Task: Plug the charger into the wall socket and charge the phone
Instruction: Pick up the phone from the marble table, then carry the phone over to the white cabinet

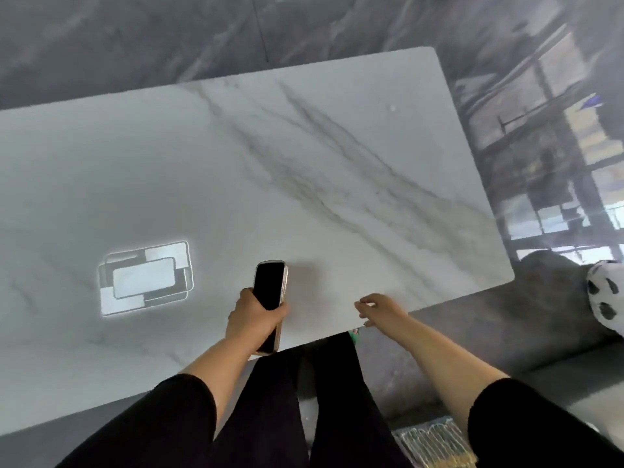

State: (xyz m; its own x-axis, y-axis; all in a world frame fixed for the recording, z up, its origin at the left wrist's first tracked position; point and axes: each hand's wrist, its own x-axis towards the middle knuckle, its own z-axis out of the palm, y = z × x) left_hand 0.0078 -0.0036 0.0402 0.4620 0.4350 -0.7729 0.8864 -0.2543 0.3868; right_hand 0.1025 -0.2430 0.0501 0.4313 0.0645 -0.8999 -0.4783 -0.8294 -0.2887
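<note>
My left hand (253, 315) grips a phone (269, 285) with a dark screen and a gold-toned edge, held screen up over the near edge of a white marble table (304, 163). The phone's lower end sticks out below my fist. My right hand (378, 309) hovers beside it at the table's near edge, fingers apart and holding nothing. No charger, cable or wall socket shows anywhere in the head view.
A bright reflection of a ceiling lamp (145, 278) lies on the tabletop to the left. Glossy grey floor surrounds the table. A spotted black-and-white object (604, 292) sits at the right edge. My legs in black stand below the table's near edge.
</note>
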